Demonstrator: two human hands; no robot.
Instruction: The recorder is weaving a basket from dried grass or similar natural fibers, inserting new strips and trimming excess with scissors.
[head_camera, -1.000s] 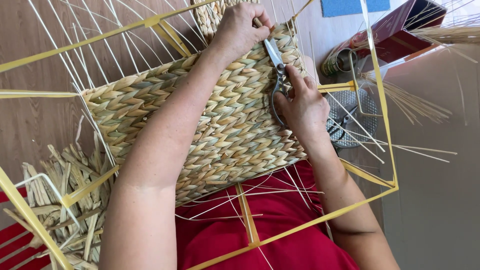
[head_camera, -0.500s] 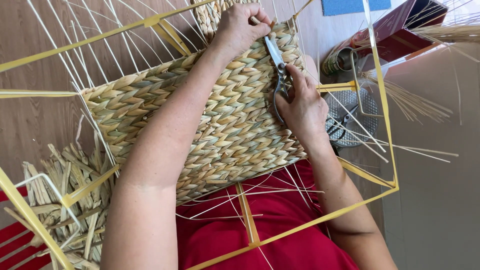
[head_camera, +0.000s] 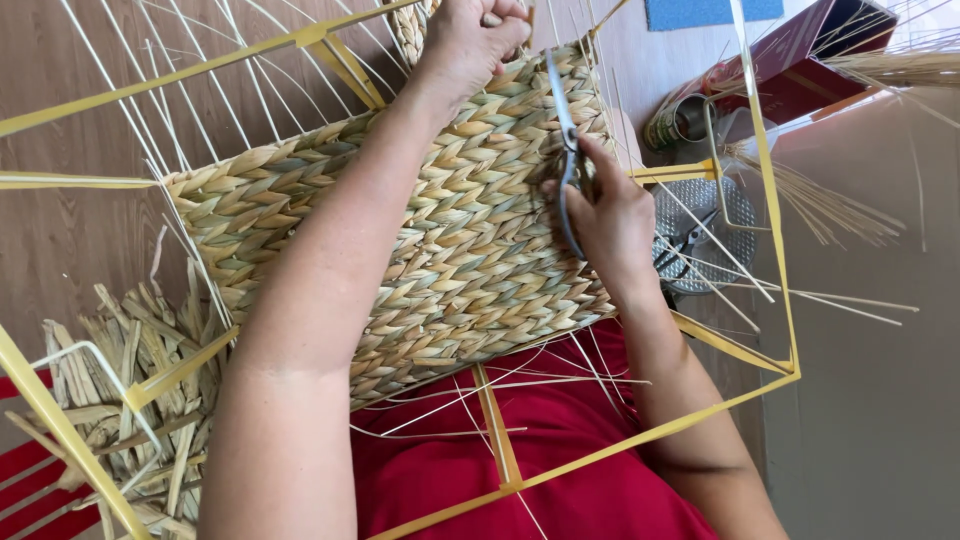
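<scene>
Scissors (head_camera: 566, 130) have slid further along the woven panel (head_camera: 450, 250).

The left arm stretches long and bare from the lower left up toward the top of the view, elbow nearly straight, and the left hand (head_camera: 478, 40) is curled into a tight grip, knuckles up. The right arm comes up from the lower right, bent at the elbow; the right hand (head_camera: 612, 215) is closed, fingers (head_camera: 604, 155) folded inward
</scene>
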